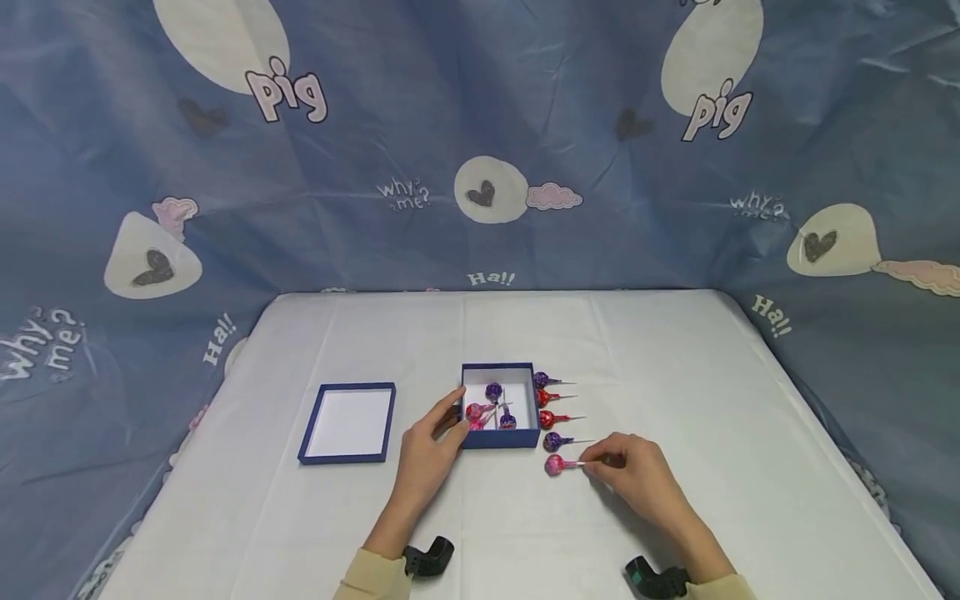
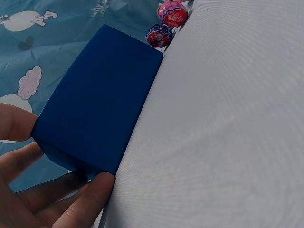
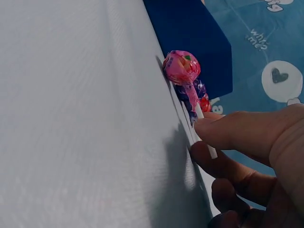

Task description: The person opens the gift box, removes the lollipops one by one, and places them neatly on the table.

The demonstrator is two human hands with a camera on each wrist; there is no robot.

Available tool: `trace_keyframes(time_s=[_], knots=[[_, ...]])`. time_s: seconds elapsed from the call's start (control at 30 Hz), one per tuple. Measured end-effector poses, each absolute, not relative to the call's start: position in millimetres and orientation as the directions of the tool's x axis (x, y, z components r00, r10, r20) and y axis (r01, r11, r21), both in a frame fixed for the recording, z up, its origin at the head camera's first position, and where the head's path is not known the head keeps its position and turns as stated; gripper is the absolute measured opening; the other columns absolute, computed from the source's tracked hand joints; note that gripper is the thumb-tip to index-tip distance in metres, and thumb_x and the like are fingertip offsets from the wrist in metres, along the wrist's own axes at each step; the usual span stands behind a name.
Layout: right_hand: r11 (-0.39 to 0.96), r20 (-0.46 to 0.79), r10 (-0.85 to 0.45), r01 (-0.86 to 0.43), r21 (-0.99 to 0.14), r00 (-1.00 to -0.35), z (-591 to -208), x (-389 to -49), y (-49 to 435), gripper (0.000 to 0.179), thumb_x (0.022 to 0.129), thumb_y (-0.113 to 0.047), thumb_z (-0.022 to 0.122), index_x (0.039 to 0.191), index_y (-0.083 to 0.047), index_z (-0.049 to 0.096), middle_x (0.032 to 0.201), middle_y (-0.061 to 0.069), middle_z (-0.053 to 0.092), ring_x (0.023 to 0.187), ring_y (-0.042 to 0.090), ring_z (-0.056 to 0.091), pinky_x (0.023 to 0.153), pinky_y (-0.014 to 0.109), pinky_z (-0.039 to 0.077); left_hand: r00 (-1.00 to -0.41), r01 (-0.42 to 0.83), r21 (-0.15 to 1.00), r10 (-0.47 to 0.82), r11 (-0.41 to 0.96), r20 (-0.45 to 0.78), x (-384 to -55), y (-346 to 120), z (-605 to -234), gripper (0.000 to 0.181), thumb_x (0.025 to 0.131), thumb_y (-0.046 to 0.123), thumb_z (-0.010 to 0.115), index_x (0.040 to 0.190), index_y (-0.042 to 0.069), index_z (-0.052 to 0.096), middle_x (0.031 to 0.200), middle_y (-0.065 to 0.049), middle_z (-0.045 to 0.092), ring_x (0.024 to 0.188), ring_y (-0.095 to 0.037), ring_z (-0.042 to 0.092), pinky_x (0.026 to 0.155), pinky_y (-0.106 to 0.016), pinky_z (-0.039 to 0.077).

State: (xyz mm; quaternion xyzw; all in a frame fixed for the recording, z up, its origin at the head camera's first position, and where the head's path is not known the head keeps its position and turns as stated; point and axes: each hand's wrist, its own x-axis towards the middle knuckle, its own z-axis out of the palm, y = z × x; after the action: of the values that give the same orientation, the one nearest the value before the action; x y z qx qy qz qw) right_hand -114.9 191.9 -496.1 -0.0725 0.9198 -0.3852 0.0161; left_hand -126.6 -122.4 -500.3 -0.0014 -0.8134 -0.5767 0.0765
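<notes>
In the head view a blue box (image 1: 501, 439) with a white inside holds several wrapped lollipops (image 1: 492, 391), purple and pink. My left hand (image 1: 429, 454) grips the box at its left side, the thumb by the near left corner. With thumb and fingers my right hand (image 1: 633, 471) pinches the white stick of a pink lollipop (image 1: 553, 465); its wrapped head points left. That pink lollipop (image 3: 183, 67) shows closely in the right wrist view, beside the blue box wall. Part of the left hand (image 2: 57, 199) shows against the box (image 2: 99, 99) in the left wrist view.
Along the box's right side lie purple lollipops (image 1: 552, 442) and red lollipops (image 1: 548, 419) in a column, sticks pointing right. A blue-rimmed lid (image 1: 347, 458) with a white inside lies left of the box. White cloth covers the table (image 1: 247, 517); a printed blue curtain (image 1: 420, 108) hangs behind.
</notes>
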Motion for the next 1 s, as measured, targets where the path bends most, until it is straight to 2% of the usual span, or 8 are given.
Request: trace_keyframes(time_s=[0.13,0.23,0.3,0.53,0.9,1.0], knots=[[0.729,0.033,-0.157,-0.139,-0.670,-0.987,-498.6,-116.6,191.8,0.022,0.080,-0.011,0.085,0.081,-0.032,0.078,0.079,-0.018,0.064,0.077,0.012,0.053,0.070,0.029,0.044,-0.989,0.095,0.939,-0.079,0.330,0.127,-127.3,-121.6,-499.9,0.047,0.095,0.019,0.069,0.140,0.032,0.061,0.136,-0.007,0.062,0.122,-0.025,0.061,0.087,-0.035,0.058],[0.738,0.037,-0.167,-0.150,-0.658,-0.985,-499.6,-117.0,191.9,0.023,0.079,-0.011,0.086,0.079,-0.033,0.078,0.076,-0.018,0.063,0.075,0.012,0.052,0.069,0.030,0.042,-0.988,0.106,0.939,-0.072,0.326,0.137,-127.0,-121.1,-500.5,0.048,0.095,0.018,0.069,0.141,0.029,0.061,0.137,-0.008,0.062,0.122,-0.027,0.062,0.092,-0.037,0.056],[0.738,0.046,-0.173,-0.160,-0.656,-0.984,-500.2,-117.5,192.3,0.024,0.078,-0.011,0.087,0.078,-0.034,0.078,0.076,-0.018,0.063,0.075,0.011,0.052,0.070,0.030,0.043,-0.987,0.109,0.940,-0.074,0.325,0.140,-126.8,-121.1,-500.8,0.048,0.095,0.017,0.069,0.141,0.029,0.061,0.137,-0.008,0.062,0.122,-0.026,0.062,0.096,-0.039,0.054],[0.732,0.063,-0.192,-0.186,-0.655,-0.979,-500.8,-118.3,192.4,0.024,0.078,-0.012,0.087,0.078,-0.034,0.079,0.077,-0.020,0.062,0.078,0.008,0.054,0.072,0.029,0.045,-0.988,0.095,0.941,-0.089,0.325,0.130,-126.0,-122.4,-500.4,0.048,0.095,0.018,0.069,0.140,0.030,0.061,0.136,-0.005,0.063,0.121,-0.024,0.062,0.093,-0.038,0.056],[0.726,0.092,-0.202,-0.213,-0.654,-0.975,-503.5,-117.0,194.3,0.022,0.078,-0.013,0.087,0.079,-0.034,0.079,0.078,-0.020,0.063,0.079,0.009,0.053,0.070,0.028,0.047,-0.988,0.091,0.939,-0.086,0.330,0.127,-124.2,-122.2,-499.1,0.047,0.096,0.019,0.068,0.141,0.031,0.061,0.136,-0.004,0.063,0.122,-0.023,0.062,0.100,-0.040,0.051],[0.726,0.089,-0.206,-0.213,-0.654,-0.974,-503.9,-117.2,195.3,0.022,0.079,-0.014,0.087,0.080,-0.035,0.079,0.079,-0.020,0.063,0.079,0.010,0.053,0.069,0.028,0.047,-0.989,0.090,0.938,-0.082,0.334,0.124,-125.3,-122.1,-498.9,0.047,0.096,0.019,0.068,0.141,0.031,0.061,0.136,-0.005,0.062,0.122,-0.023,0.062,0.097,-0.039,0.053]])
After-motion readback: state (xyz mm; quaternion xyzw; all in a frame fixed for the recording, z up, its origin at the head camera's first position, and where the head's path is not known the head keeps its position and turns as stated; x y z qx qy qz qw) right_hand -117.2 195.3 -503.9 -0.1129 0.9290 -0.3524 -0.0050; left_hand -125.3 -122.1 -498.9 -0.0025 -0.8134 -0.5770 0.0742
